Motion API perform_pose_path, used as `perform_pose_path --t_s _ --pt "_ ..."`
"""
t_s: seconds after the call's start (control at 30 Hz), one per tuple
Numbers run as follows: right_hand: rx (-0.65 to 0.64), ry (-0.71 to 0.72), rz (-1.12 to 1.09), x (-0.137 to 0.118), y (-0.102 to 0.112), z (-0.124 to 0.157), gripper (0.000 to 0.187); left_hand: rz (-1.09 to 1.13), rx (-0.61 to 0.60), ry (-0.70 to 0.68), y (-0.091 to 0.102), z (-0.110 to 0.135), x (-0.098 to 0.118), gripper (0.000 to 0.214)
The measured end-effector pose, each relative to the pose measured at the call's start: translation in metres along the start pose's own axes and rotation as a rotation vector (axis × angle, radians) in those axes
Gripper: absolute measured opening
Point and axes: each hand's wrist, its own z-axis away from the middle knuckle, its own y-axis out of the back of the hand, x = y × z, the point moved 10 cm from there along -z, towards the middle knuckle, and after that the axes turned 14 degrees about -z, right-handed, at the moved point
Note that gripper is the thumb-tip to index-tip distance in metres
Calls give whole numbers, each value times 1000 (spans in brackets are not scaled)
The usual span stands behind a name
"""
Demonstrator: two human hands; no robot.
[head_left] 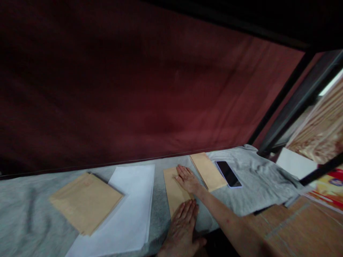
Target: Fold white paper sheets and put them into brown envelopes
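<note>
My left hand (183,228) lies flat with fingers stretched out on the near end of a brown envelope (173,189) on the grey cloth. My right hand (187,179) lies flat and open on the far end of the same envelope, its arm coming in from the lower right. Another brown envelope (207,170) lies just right of my right hand. Left of the hands is a sheet stack of white paper (128,207), and beside it a pile of brown envelopes (85,201).
A dark phone (228,174) lies face up to the right of the envelopes. The grey cloth (26,210) covers the surface; a dark red curtain (134,89) hangs behind it. Black metal bars (300,103) and a cardboard surface (302,225) are on the right.
</note>
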Motion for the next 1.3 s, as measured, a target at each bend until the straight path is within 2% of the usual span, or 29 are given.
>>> perform_pose_path --t_s 0.1,0.3,0.4,0.5,0.77,0.93,1.07,1.3 --pt "-15 39 11 -8 0 10 56 4 9 -13 0 1 1 94" --pt "-294 139 -97 -28 -11 61 61 46 -15 -6 -2 6 1 86" --pt "-366 167 -138 -31 -11 74 62 49 -25 -4 0 7 0 83" --pt "-386 167 -135 -26 -12 66 59 39 -5 -22 2 5 1 82" --pt "-232 165 -53 -7 -13 2 58 -9 10 -58 5 6 7 91" --pt "-195 123 -5 2 -15 -17 55 -48 14 -90 2 10 11 97" --pt "-182 143 15 -6 -16 -8 59 -78 63 -66 5 14 12 94" --pt "-352 189 -137 -38 -18 36 63 -79 83 -46 9 13 13 86"
